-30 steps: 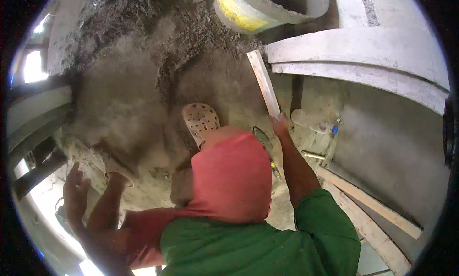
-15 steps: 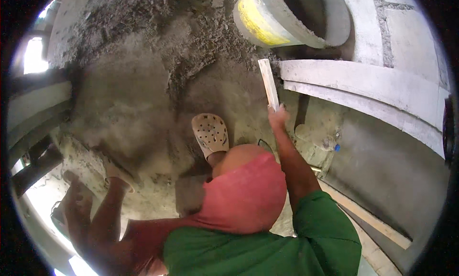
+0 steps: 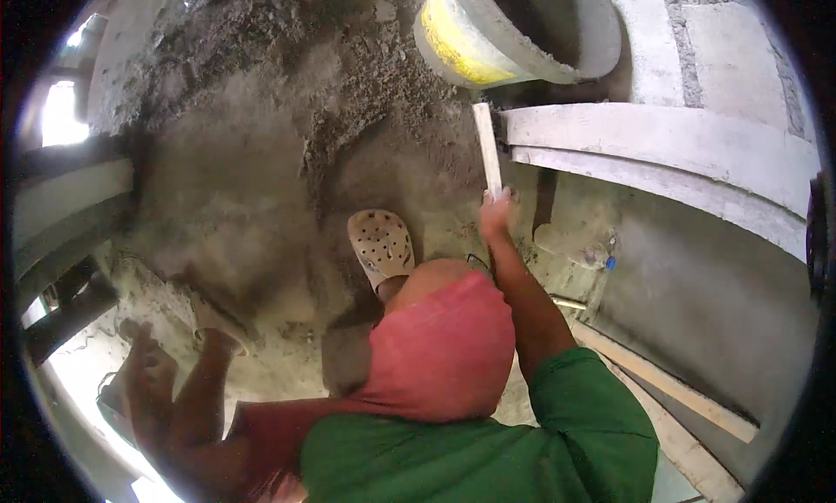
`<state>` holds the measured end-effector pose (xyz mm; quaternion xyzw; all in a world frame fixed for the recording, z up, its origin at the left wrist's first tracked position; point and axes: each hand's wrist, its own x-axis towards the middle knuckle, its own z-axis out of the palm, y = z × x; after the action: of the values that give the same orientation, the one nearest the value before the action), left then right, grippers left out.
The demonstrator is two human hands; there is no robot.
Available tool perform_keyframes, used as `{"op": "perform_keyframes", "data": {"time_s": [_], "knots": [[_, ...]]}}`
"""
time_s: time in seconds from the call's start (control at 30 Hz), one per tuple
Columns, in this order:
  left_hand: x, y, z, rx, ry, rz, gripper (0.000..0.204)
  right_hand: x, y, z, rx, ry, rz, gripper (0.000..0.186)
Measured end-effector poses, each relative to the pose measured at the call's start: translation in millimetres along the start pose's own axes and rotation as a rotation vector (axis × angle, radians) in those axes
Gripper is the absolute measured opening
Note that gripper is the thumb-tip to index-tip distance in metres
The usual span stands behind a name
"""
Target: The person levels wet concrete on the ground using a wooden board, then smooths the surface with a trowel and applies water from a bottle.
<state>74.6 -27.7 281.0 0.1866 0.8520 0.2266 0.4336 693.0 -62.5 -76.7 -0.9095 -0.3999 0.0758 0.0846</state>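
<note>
My right hand [image 3: 496, 212] is closed round the lower end of a short, pale wooden strip [image 3: 488, 146]. The strip points away from me, its far end close to the end of a white-grey doorway ledge. Off to the left, my left hand [image 3: 146, 357] hangs beside my lower leg, its fingers loosely apart and nothing visible in them. Under the strip lies the grey cement floor [image 3: 435, 168], smoothed near my feet. Rough, loose wet mortar [image 3: 235, 59] covers its far part.
A grey bucket [image 3: 461, 41] with a yellow patch stands tilted at the far right. White planks [image 3: 662, 141] edge the right side, beside a block wall [image 3: 731, 59]. A long wooden board [image 3: 670, 381] lies lower right. My beige clog [image 3: 380, 242] is planted mid-floor.
My right hand and the wooden strip have shifted slightly, and the strip stands a little straighter. The view has moved a little. My left hand stays by my leg.
</note>
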Motion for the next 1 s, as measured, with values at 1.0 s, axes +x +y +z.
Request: {"op": "perform_keyframes", "data": {"time_s": [1.0], "knots": [[-107, 94, 62, 0.024, 0.091, 0.257, 0.060, -67, -83, 25, -0.002, -0.282, -0.147, 0.044]]}}
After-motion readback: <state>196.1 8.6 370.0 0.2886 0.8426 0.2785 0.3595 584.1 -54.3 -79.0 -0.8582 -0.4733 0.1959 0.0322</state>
